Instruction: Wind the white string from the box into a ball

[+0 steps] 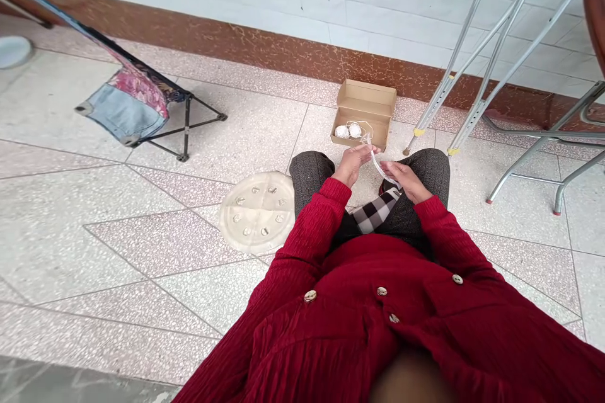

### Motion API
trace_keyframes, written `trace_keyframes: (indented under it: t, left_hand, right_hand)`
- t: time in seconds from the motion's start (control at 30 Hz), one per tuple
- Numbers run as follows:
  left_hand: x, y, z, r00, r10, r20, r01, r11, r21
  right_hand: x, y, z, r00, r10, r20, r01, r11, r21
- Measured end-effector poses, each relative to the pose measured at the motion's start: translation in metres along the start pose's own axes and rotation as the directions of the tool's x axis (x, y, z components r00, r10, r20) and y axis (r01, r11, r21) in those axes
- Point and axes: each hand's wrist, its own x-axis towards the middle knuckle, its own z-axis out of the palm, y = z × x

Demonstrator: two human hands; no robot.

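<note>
A narrow white strip [377,165], possibly braided or crocheted cord, curves between my two hands above my lap. My left hand [354,162] is closed on its upper end, fingertips pinched together. Lower down and to the right, my right hand [404,179] has its fingers closed around the other end. Just beyond the hands, an open cardboard box [366,106] holds two white balls of yarn [348,131] with loose loops of thread. A thread seems to run from the box toward my left hand, but it is too thin to follow fully.
A round beige mat [258,213] lies on the floor by my left knee. Further left stands a folding fabric chair [137,101]. Metal crutches [477,107] lean on the wall at right, beside a metal-legged chair [534,135]. A checkered cloth [377,213] shows between my legs.
</note>
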Motion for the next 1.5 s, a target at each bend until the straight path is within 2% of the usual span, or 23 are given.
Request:
trace_keyframes:
  t: [0.07, 0.13, 0.23, 0.37, 0.5, 0.6, 0.7, 0.87, 1.03, 1.1, 1.13, 1.17, 1.23, 1.3, 1.37, 1.43, 1.5]
  left_hand:
    - [-0.004, 0.002, 0.003, 0.999, 0.030, 0.040, -0.031, 0.999, 0.019]
    - [-0.006, 0.003, 0.004, 0.997, 0.053, 0.051, -0.054, 0.998, 0.020]
    - [-0.007, 0.002, 0.005, 0.997, 0.079, 0.014, -0.079, 0.997, 0.009]
    - [-0.007, 0.001, 0.002, 0.991, 0.129, -0.030, -0.129, 0.992, 0.000]
    - [-0.006, 0.001, -0.003, 0.988, 0.146, -0.058, -0.149, 0.987, -0.058]
    - [-0.005, -0.001, -0.006, 0.988, 0.127, -0.093, -0.129, 0.992, -0.014]
    - [-0.004, -0.006, -0.008, 0.987, 0.105, -0.118, -0.103, 0.994, 0.027]
    - [-0.002, -0.017, -0.013, 0.993, 0.060, -0.101, -0.057, 0.998, 0.035]
    - [-0.003, -0.026, -0.013, 0.995, 0.009, -0.100, 0.003, 0.993, 0.120]
    - [-0.004, -0.027, -0.013, 0.999, -0.005, -0.053, 0.018, 0.969, 0.246]
    - [-0.005, -0.026, -0.013, 1.000, -0.017, -0.017, 0.022, 0.932, 0.362]
    - [-0.006, -0.025, -0.015, 0.999, -0.030, 0.010, 0.021, 0.864, 0.503]
    - [-0.008, -0.020, -0.018, 0.999, -0.018, 0.031, -0.011, 0.655, 0.756]
    - [-0.011, -0.014, -0.022, 0.995, 0.077, 0.071, -0.100, 0.496, 0.862]
    - [-0.013, -0.009, -0.022, 0.963, 0.192, 0.188, -0.259, 0.486, 0.834]
    - [-0.015, -0.007, -0.017, 0.901, 0.271, 0.338, -0.433, 0.544, 0.719]
    - [-0.015, -0.007, -0.010, 0.842, 0.295, 0.452, -0.533, 0.592, 0.605]
  right_hand:
    - [0.002, -0.005, -0.004, 1.000, -0.008, -0.001, 0.008, 1.000, 0.021]
    - [0.003, -0.010, -0.004, 0.997, 0.033, 0.075, -0.038, 0.998, 0.058]
    - [0.003, -0.012, 0.004, 0.967, 0.150, 0.205, -0.173, 0.980, 0.096]
    - [-0.001, -0.007, 0.014, 0.929, 0.230, 0.289, -0.283, 0.947, 0.155]
    - [-0.006, -0.001, 0.014, 0.942, 0.163, 0.292, -0.226, 0.954, 0.196]
    - [-0.010, -0.001, 0.011, 0.951, 0.121, 0.284, -0.176, 0.968, 0.178]
    - [-0.015, -0.003, 0.009, 0.947, 0.111, 0.303, -0.161, 0.976, 0.145]
    - [-0.020, -0.007, 0.007, 0.937, 0.133, 0.323, -0.164, 0.984, 0.072]
    - [-0.022, -0.015, 0.006, 0.946, 0.101, 0.307, -0.106, 0.994, 0.000]
    - [-0.023, -0.018, 0.005, 0.959, 0.058, 0.278, -0.050, 0.998, -0.037]
    - [-0.023, -0.020, 0.005, 0.965, 0.033, 0.260, -0.019, 0.998, -0.057]
    - [-0.023, -0.022, 0.004, 0.971, 0.008, 0.239, 0.010, 0.997, -0.072]
    - [-0.023, -0.026, 0.003, 0.978, -0.037, 0.203, 0.056, 0.995, -0.088]
    - [-0.023, -0.030, 0.001, 0.981, -0.070, 0.182, 0.087, 0.992, -0.091]
    - [-0.024, -0.031, 0.001, 0.980, -0.093, 0.174, 0.109, 0.990, -0.086]
    - [-0.023, -0.032, 0.001, 0.979, -0.107, 0.176, 0.123, 0.989, -0.080]
    - [-0.022, -0.031, 0.001, 0.975, -0.115, 0.189, 0.130, 0.989, -0.069]
